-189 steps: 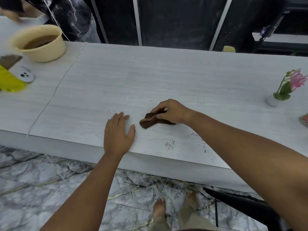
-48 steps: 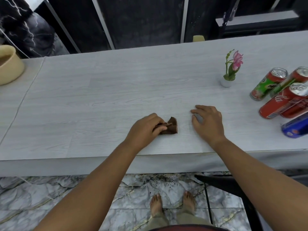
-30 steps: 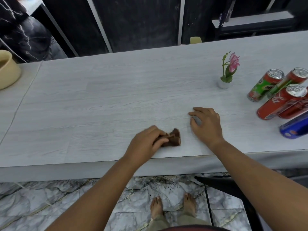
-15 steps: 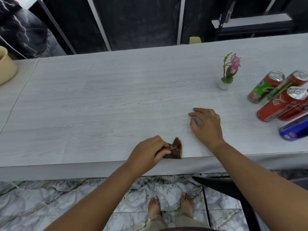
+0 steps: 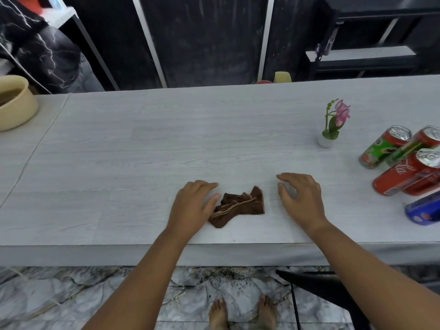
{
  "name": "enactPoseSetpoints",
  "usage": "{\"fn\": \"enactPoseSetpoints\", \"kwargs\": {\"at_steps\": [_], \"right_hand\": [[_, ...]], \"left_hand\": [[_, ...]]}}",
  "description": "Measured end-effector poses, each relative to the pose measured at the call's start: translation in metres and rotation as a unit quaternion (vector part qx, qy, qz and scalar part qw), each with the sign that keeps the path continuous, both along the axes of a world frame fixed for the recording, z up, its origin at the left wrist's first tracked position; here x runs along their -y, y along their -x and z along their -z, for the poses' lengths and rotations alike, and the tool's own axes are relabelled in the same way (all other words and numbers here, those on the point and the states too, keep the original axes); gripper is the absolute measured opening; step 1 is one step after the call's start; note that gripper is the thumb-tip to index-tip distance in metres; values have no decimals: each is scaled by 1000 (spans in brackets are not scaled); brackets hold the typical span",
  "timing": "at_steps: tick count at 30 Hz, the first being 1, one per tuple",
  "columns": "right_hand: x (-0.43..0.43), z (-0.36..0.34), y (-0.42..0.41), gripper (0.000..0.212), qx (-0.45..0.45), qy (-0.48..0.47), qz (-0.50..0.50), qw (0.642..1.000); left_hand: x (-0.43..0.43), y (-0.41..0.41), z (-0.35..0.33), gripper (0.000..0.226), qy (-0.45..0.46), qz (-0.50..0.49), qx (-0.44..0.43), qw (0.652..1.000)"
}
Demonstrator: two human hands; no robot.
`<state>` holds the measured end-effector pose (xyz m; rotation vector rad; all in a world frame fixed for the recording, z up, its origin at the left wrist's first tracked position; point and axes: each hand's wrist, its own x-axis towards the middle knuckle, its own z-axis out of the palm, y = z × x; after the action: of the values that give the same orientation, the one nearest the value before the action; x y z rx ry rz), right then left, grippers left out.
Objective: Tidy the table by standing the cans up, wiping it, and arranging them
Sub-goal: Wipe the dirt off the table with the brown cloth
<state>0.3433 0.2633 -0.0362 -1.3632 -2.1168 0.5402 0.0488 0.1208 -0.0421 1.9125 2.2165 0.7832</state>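
Note:
A crumpled brown cloth point(image 5: 239, 206) lies on the pale grey table point(image 5: 142, 151) near its front edge. My left hand point(image 5: 192, 206) rests open just left of the cloth, its thumb touching the cloth's edge. My right hand point(image 5: 301, 198) lies open on the table a little to the cloth's right, holding nothing. At the far right several cans stand upright in a cluster: a green and red can point(image 5: 383, 148), a second green and red one point(image 5: 419, 141), a red cola can point(image 5: 404, 173) and a blue can point(image 5: 422, 208) cut off by the frame edge.
A small white pot with a pink flower point(image 5: 332, 126) stands left of the cans. A beige bowl point(image 5: 14, 103) sits at the table's far left. A black chair point(image 5: 321, 285) is below the table's front edge on the right, above a marble floor with dark crumbs.
My left hand drew the cloth toward the front edge, then let go of it and opened; the cloth now lies loose. My right hand stayed flat on the table.

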Motion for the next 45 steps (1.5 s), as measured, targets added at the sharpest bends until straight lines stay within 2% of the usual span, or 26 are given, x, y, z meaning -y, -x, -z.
{"fn": "enactPoseSetpoints", "kwargs": {"at_steps": [2, 4, 8, 10, 16, 22, 25, 28, 30, 33, 36, 38, 40, 41, 43, 45], "right_hand": [[6, -6, 7, 28, -16, -24, -35, 999], [13, -16, 24, 30, -27, -50, -112, 992], [20, -29, 59, 41, 46, 49, -295, 953], [21, -27, 66, 39, 81, 77, -318, 942], [61, -18, 51, 35, 42, 72, -315, 945], [98, -16, 33, 35, 61, 107, -319, 940], [91, -26, 35, 34, -13, 141, -252, 957], [67, -37, 42, 33, -44, 97, -182, 977], [50, -42, 46, 34, -21, 89, -175, 980], [43, -39, 45, 36, 43, 97, -202, 974], [51, -30, 28, 43, -3, 86, -100, 991], [58, -22, 11, 61, -18, 124, -6, 992], [64, -15, 1, 83, 57, 168, 6, 984], [66, -12, 0, 88, 106, 160, -11, 981], [69, -8, 5, 82, 159, 131, -42, 978], [71, -9, 13, 65, 148, 120, -45, 981]], "left_hand": [[20, 27, 10, 44, -4, -46, -49, 998], [37, 42, 20, 41, -10, -76, -62, 995], [40, 44, 28, 38, -12, -92, -64, 994], [37, 44, 27, 36, -12, -97, -66, 993], [38, 44, 28, 36, -24, -89, -73, 993], [38, 43, 24, 34, -32, -87, -62, 994], [39, 40, 17, 30, -36, -83, -32, 995], [38, 29, 7, 32, -15, -73, 58, 996], [35, 13, -2, 34, 12, -45, 134, 990], [24, -13, -12, 46, 55, 15, 176, 983], [14, -24, -14, 55, 92, 42, 176, 979], [9, -23, -13, 69, 129, 60, 158, 977], [4, -20, -12, 84, 155, 84, 131, 976], [1, -19, -12, 87, 160, 95, 116, 976], [-3, -19, -11, 82, 159, 114, 93, 976], [-6, -21, -12, 68, 159, 121, 87, 976]]}}
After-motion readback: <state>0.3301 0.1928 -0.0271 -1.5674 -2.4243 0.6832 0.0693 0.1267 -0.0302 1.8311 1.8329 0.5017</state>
